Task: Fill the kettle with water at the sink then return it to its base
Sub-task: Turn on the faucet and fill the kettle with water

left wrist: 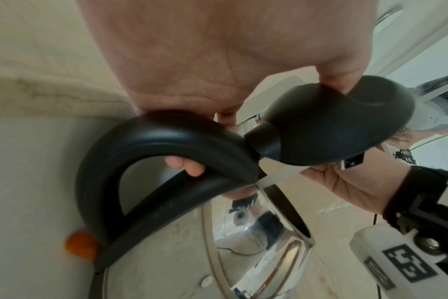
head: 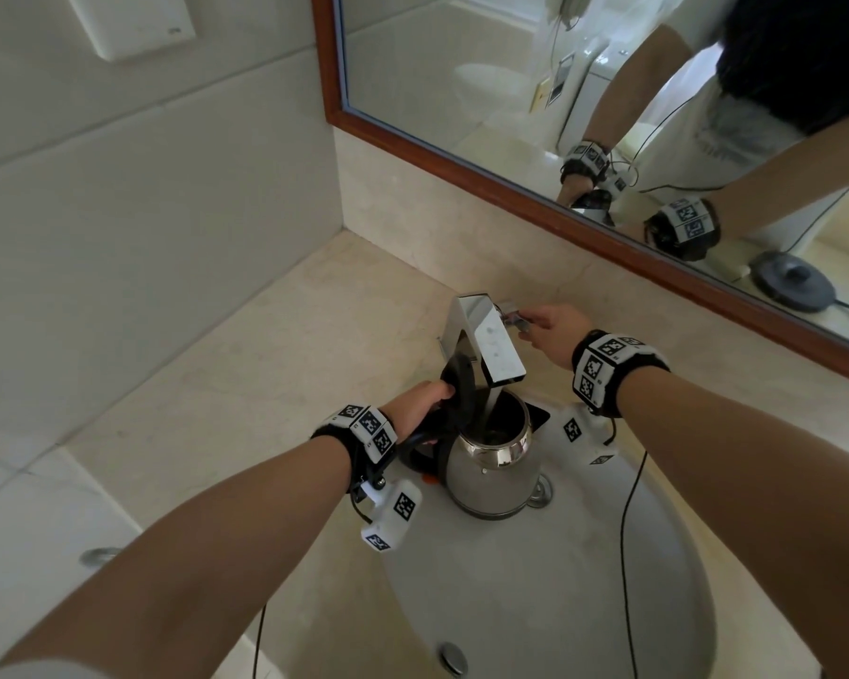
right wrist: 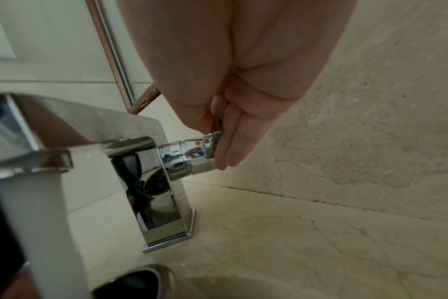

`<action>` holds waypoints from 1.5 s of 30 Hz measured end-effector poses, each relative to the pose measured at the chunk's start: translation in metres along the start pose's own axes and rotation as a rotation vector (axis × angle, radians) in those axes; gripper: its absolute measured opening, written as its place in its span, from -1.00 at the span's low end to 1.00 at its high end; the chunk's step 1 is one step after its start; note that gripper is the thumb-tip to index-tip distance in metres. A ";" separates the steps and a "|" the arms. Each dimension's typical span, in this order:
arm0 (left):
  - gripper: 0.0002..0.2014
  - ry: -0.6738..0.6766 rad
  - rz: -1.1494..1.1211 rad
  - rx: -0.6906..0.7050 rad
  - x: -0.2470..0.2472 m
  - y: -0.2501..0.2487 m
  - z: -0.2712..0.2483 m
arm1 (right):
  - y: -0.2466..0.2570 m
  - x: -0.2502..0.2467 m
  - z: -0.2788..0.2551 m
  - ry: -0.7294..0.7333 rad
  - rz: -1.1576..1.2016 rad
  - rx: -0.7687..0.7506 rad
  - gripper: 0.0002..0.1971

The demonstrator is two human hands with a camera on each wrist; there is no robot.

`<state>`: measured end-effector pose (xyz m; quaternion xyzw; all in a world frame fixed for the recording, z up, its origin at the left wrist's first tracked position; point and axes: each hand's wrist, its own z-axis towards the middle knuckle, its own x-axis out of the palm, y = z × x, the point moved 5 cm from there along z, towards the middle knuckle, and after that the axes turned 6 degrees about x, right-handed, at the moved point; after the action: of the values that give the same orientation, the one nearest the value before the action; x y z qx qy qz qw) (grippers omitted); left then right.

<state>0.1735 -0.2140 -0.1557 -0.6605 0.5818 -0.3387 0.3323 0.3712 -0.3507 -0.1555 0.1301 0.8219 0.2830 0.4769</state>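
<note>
Gripping the black handle [left wrist: 151, 141], the left hand [head: 420, 401] holds the steel kettle [head: 493, 465] upright in the sink [head: 535, 605] under the running tap [head: 488, 343], lid [left wrist: 328, 123] open, while right hand [head: 557, 333] fingers [right wrist: 230, 145] pinch the tap's lever [right wrist: 205, 149].

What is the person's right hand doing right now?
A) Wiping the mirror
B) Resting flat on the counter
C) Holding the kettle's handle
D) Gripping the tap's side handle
D: the right hand has thumb and fingers on the chrome tap handle, while water runs from the spout into the open kettle, which the left hand holds by its black handle.
</note>
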 end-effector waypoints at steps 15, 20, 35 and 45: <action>-0.69 0.007 -0.001 -0.002 -0.001 0.003 0.002 | 0.001 -0.001 -0.001 -0.010 -0.051 -0.030 -0.69; -0.70 -0.002 -0.001 -0.002 -0.002 0.006 0.005 | 0.001 -0.002 -0.003 -0.006 -0.025 -0.016 -0.69; -0.67 -0.002 -0.012 0.004 -0.003 0.010 0.008 | 0.003 -0.001 -0.004 -0.003 -0.014 -0.020 -0.68; -0.65 0.007 -0.003 -0.028 -0.005 0.011 0.010 | 0.000 -0.001 0.000 -0.012 -0.036 -0.018 -0.67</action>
<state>0.1751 -0.2095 -0.1710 -0.6648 0.5867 -0.3335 0.3203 0.3718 -0.3512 -0.1551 0.1127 0.8187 0.2811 0.4879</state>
